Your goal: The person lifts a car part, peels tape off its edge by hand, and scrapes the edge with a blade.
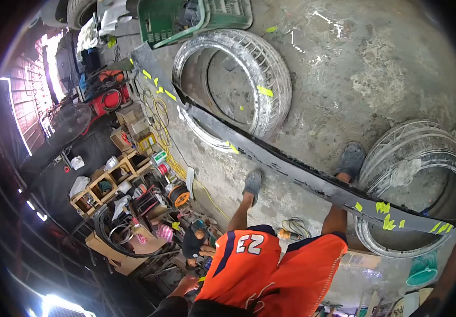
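Note:
A long grey-black panel [270,158], narrow and slightly curved like a car side skirt, lies across two tyres. Bright yellow tape pieces [386,214] stick to it near both ends. My left hand [188,283] is low beside my orange shorts, fingers closed by a small yellow tape strip [202,279]. At the far right, what looks like my right forearm [454,256] reaches toward the panel's near end. The dark lens edge hides that hand's fingers, so its contact with the panel cannot be made out.
One tyre [275,79] supports the panel's far part, another tyre [412,137] its near part. A green crate [228,13] stands beyond. Yellow hose [156,113], wooden shelving [101,185] and a crouching person [192,244] are to the left. A green bucket [423,270] sits lower right.

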Demonstrator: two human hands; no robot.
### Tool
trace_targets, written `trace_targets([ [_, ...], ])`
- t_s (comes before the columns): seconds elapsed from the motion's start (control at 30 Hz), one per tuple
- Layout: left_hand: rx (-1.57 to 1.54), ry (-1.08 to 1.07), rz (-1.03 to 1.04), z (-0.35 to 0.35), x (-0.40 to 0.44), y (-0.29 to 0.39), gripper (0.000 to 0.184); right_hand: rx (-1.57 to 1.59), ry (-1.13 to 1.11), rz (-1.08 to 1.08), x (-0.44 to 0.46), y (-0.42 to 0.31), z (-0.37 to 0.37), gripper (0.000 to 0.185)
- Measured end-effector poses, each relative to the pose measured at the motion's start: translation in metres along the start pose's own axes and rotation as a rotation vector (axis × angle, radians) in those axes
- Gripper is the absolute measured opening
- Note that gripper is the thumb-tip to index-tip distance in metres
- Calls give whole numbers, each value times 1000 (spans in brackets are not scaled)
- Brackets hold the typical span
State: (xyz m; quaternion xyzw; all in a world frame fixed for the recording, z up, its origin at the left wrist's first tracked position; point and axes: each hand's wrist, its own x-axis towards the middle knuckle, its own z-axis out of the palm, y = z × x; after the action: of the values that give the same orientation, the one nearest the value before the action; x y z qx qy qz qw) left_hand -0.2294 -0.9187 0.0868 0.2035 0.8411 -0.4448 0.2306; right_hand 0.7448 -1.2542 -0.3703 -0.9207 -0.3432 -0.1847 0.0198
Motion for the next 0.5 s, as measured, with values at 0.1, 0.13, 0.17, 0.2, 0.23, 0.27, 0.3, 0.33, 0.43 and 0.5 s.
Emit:
trace_targets([
  [0.1, -6, -58, 44, 8, 28, 8, 20, 258, -228, 112, -58, -33, 2, 42],
  [0.13, -15, -69, 45, 2, 46, 6, 20, 439, -384, 310, -76, -53, -3, 47],
  [0.17, 692, -75, 497, -7, 72, 3, 20, 583, -511, 535, -92, -74, -8, 54],
  [0.2, 1398, -61, 955, -15, 94, 1, 24, 994, -562, 801, -90, -121, -33, 53],
  [0.23, 1048, -101, 756, -21, 114, -4, 28, 1073, -598, 903, -89, -163, -57, 51],
  [0.27, 670, -91, 596, -26, 135, -9, 33, 1198, -709, 926, -97, -188, -76, 48],
  [0.3, 680, -85, 845, -35, 171, -10, 31, 1149, -839, 1015, -88, -226, -108, 51],
  [0.33, 869, -79, 1064, -51, 199, 6, 26, 1135, -820, 1016, -87, -259, -134, 51],
  [0.43, 1341, -141, 851, -96, 276, 92, 26, 1271, -936, 1251, -108, -352, -212, 50],
  [0.5, 714, -79, 802, -142, 286, 177, 36, 1286, -856, 1391, -148, -410, -268, 48],
])
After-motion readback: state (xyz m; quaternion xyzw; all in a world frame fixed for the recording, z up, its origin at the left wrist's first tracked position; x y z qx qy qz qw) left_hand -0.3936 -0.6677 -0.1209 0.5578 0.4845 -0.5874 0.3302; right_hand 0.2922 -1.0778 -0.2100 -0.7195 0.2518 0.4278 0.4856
